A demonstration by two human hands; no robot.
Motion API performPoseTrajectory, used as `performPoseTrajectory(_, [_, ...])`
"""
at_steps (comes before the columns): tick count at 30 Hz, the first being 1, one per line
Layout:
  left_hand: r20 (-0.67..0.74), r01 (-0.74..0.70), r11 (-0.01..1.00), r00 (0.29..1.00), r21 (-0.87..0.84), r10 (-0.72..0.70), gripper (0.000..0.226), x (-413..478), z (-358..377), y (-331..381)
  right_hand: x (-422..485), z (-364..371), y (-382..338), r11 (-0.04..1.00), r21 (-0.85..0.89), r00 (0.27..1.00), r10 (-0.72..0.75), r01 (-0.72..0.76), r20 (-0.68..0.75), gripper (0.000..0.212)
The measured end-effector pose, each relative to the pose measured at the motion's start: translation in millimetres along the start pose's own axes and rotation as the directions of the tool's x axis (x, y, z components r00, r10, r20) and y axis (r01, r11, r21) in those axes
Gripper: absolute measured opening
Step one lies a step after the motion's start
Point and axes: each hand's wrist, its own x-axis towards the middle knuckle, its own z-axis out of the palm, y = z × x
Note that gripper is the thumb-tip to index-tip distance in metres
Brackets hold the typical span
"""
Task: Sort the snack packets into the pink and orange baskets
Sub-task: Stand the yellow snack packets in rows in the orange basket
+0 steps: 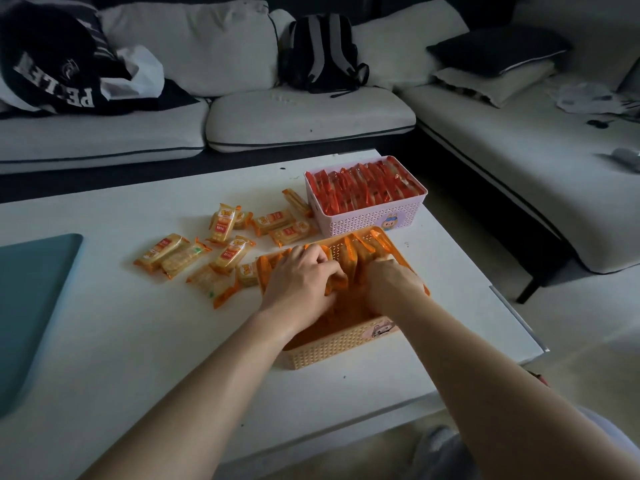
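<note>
The orange basket (332,348) sits near the table's front right, holding upright orange snack packets (360,252). Both my hands are inside it. My left hand (301,277) has its fingers curled around orange packets in the basket's middle. My right hand (393,282) presses on packets at the right side, its fingers hidden among them. Behind it stands the pink basket (367,220), packed with red packets (363,188). Several loose orange packets (221,251) lie scattered on the table to the left of both baskets.
The white table (138,341) carries a teal mat (31,296) at its left edge. A pale sofa (294,112) wraps around the back and right, with a dark backpack (320,50), clothes and cushions on it.
</note>
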Motion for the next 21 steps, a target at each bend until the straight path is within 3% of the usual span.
performPoseTrajectory(3, [0.017,0.007,1.000,1.000,-0.007,-0.007,0.031,0,0,-1,-6,-18,6,0.998,-0.022,0.998,-0.067,0.067,0.021,0.037])
performPoseTrajectory(5, [0.019,0.013,1.000,1.000,-0.014,-0.013,0.032,1,-1,-1,-17,-33,14,0.995,0.064,0.996,-0.077,0.074,0.050,0.028])
performPoseTrajectory(15, [0.026,0.047,0.996,0.999,-0.071,-0.045,0.029,1,2,-3,-8,-23,15,0.964,0.267,0.996,0.002,0.022,-0.089,0.028])
performPoseTrajectory(21, [-0.028,0.077,0.997,0.997,-0.015,-0.077,0.038,5,5,5,-10,-23,8,0.881,0.473,0.997,-0.038,0.000,0.071,0.019])
